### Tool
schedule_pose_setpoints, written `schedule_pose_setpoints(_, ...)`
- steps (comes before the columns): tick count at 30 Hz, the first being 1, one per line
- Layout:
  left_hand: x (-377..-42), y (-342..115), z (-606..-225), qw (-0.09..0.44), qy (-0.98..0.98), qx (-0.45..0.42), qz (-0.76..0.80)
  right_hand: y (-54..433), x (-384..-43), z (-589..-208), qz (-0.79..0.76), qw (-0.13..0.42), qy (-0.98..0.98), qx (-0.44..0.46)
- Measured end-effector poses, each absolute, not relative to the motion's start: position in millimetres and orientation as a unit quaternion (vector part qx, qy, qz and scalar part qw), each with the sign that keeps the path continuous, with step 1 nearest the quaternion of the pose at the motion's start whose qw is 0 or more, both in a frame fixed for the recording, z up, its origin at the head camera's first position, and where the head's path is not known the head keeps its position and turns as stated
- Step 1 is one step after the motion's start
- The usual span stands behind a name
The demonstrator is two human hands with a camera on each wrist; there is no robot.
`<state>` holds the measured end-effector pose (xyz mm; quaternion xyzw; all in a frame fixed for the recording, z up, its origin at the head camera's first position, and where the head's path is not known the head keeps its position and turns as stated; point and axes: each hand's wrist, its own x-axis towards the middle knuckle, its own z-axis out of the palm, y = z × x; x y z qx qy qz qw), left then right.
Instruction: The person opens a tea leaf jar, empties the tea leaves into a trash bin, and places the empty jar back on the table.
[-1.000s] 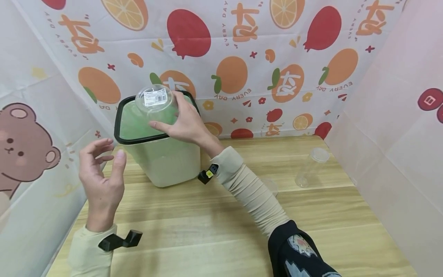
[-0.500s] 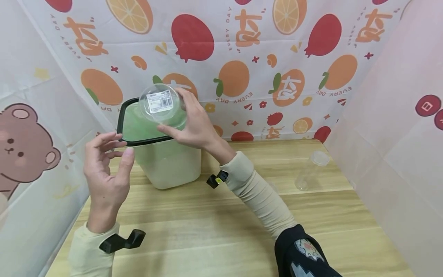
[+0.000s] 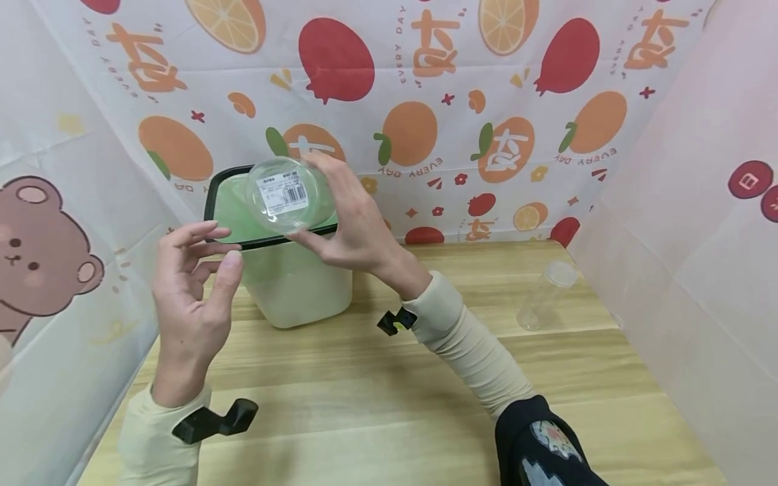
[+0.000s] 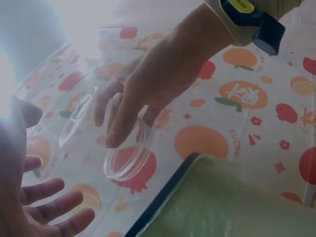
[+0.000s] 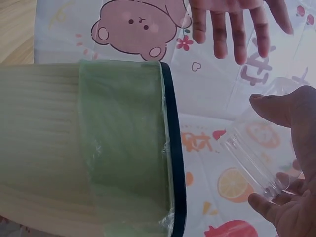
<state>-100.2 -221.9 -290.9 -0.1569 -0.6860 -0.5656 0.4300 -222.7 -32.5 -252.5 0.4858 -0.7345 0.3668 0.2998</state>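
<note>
My right hand [image 3: 365, 226] grips a clear plastic jar [image 3: 286, 192] above the bin, thumb on the near side and fingers on the far side. The jar's base, bearing a white barcode label [image 3: 284, 194], faces up towards me. In the left wrist view its ridged open neck [image 4: 129, 168] points downward. Below stands a pale bin [image 3: 298, 287] with a black rim [image 3: 267, 241] and a green bag liner [image 5: 126, 143]. My left hand [image 3: 194, 290] holds nothing; its fingers are spread and loosely bent by the bin's left front corner.
A second clear jar [image 3: 543, 300] with a whitish lid [image 3: 560, 274] stands at the right of the wooden table [image 3: 365, 418]. A fruit-print cloth [image 3: 450, 81] hangs close behind the bin, and a bear-print sheet [image 3: 45, 256] borders the left side.
The right hand has moved right and towards me with the jar, whose base turns more to view. My left hand has shifted right towards the bin. The forearm now covers a clear disc on the table.
</note>
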Motion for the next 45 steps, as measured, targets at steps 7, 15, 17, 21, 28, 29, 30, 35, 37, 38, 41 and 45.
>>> schedule_pose_setpoints(7, -100, -213, -287, 0.410, -0.665, -0.175, -0.599, -19, -214, -259, 0.348, 0.314, -0.726, 0.503)
schedule_pose_setpoints(15, -101, -205, -283, 0.388, -0.697, -0.168, -0.579, -3, -204, -268, 0.317, 0.320, -0.724, 0.522)
schedule_pose_setpoints(17, -100, -204, -283, 0.379, -0.696, -0.173, -0.586, -1, -202, -270, 0.305, 0.330, -0.715, 0.536)
schedule_pose_setpoints(21, -98, -205, -280, 0.327, -0.684, -0.190, -0.624, 1, -197, -273, 0.263, 0.366, -0.704, 0.548)
schedule_pose_setpoints(28, -96, -203, -279, 0.234, -0.707, -0.210, -0.633, 9, -187, -282, 0.197, 0.409, -0.711, 0.537)
schedule_pose_setpoints(29, -96, -203, -279, 0.224, -0.710, -0.207, -0.635, 10, -186, -284, 0.188, 0.416, -0.710, 0.536)
schedule_pose_setpoints(30, -95, -203, -279, 0.214, -0.710, -0.206, -0.638, 11, -185, -286, 0.180, 0.423, -0.709, 0.535)
schedule_pose_setpoints(35, -95, -201, -279, 0.177, -0.724, -0.201, -0.635, 13, -183, -294, 0.138, 0.454, -0.701, 0.532)
schedule_pose_setpoints(37, -95, -200, -280, 0.162, -0.735, -0.198, -0.628, 14, -182, -296, 0.128, 0.459, -0.701, 0.531)
schedule_pose_setpoints(38, -96, -200, -280, 0.154, -0.741, -0.198, -0.623, 14, -182, -297, 0.123, 0.460, -0.701, 0.531)
schedule_pose_setpoints(41, -98, -200, -282, 0.133, -0.749, -0.201, -0.617, 15, -181, -299, 0.113, 0.463, -0.699, 0.533)
schedule_pose_setpoints(45, -100, -200, -285, 0.111, -0.762, -0.204, -0.605, 17, -179, -303, 0.100, 0.468, -0.695, 0.537)
